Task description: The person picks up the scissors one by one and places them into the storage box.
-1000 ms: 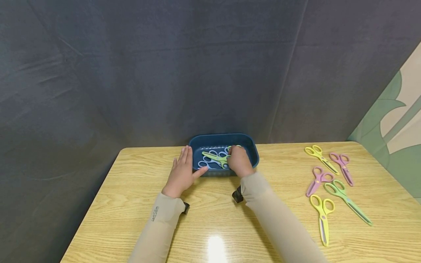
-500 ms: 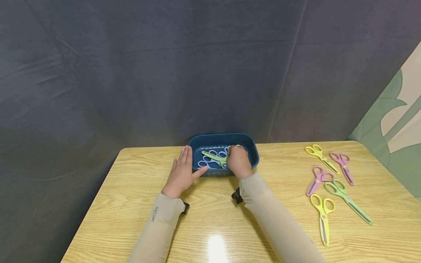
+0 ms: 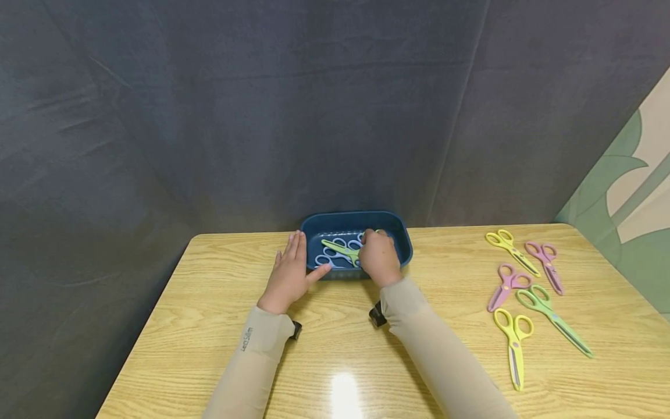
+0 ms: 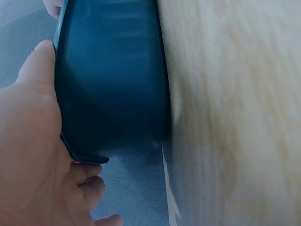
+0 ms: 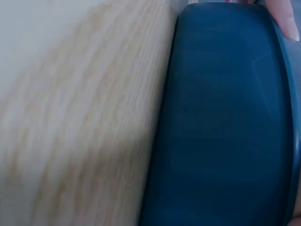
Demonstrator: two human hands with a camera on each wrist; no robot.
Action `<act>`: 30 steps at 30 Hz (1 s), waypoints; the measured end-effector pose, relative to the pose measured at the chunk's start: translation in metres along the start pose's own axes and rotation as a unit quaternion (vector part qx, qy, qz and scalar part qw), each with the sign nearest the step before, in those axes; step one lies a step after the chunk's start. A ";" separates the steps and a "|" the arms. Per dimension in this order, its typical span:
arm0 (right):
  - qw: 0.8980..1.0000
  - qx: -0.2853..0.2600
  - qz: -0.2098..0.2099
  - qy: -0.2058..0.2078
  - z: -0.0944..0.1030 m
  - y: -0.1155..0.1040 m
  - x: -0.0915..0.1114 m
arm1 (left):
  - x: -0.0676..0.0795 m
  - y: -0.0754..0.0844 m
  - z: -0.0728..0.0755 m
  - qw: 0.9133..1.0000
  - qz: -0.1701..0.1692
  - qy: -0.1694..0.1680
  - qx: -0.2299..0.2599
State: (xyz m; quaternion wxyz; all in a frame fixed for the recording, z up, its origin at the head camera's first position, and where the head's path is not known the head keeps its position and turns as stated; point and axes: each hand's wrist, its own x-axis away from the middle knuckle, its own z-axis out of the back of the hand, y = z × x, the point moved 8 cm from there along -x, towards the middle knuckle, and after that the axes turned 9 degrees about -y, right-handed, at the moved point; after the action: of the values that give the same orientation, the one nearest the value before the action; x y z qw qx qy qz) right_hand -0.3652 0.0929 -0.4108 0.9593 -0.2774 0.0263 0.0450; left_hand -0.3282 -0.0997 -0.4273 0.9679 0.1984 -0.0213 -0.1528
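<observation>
In the head view, a dark blue plastic bin stands at the table's far edge. Inside it lie green scissors on top of blue-handled scissors. My left hand rests along the bin's left end, fingers straight, thumb over the front rim; the left wrist view shows that thumb on the rim, fingertips by the corner. My right hand reaches down into the bin with bent fingers, at the green scissors' handles, which it partly covers. Its fingertips are hidden, so a grasp cannot be confirmed.
On the table's right side lie yellow scissors, pink scissors, a second pink pair, long green scissors and another yellow pair. Behind the wooden table hangs a dark cloth.
My right hand has shifted slightly left inside the bin and covers more of the green scissors' handles. The left hand, the bin and the scissors on the table stay put.
</observation>
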 end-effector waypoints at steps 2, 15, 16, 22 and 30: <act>1.000 0.002 0.002 0.000 0.000 0.000 0.001 | 0.000 0.000 0.001 1.000 0.001 0.000 0.000; 0.997 -0.029 0.065 -0.016 -0.001 -0.007 0.007 | 0.000 0.000 0.001 1.000 0.002 0.003 -0.003; 0.996 -0.035 0.077 -0.017 0.000 -0.008 0.008 | 0.000 0.000 0.001 1.000 0.003 0.004 -0.003; 0.985 -0.089 0.146 -0.018 0.004 -0.005 0.017 | 0.002 -0.001 -0.004 1.000 0.004 -0.001 -0.003; 0.975 -0.113 0.190 0.002 0.019 0.001 0.027 | 0.002 -0.001 -0.001 1.000 0.008 0.006 0.004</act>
State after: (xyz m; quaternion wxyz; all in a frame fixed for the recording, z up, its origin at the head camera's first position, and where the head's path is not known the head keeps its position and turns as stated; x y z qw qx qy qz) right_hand -0.3383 0.1058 -0.3967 0.8955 -0.3741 0.0755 0.2287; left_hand -0.3268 -0.1008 -0.4286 0.9682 0.2036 -0.0174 -0.1441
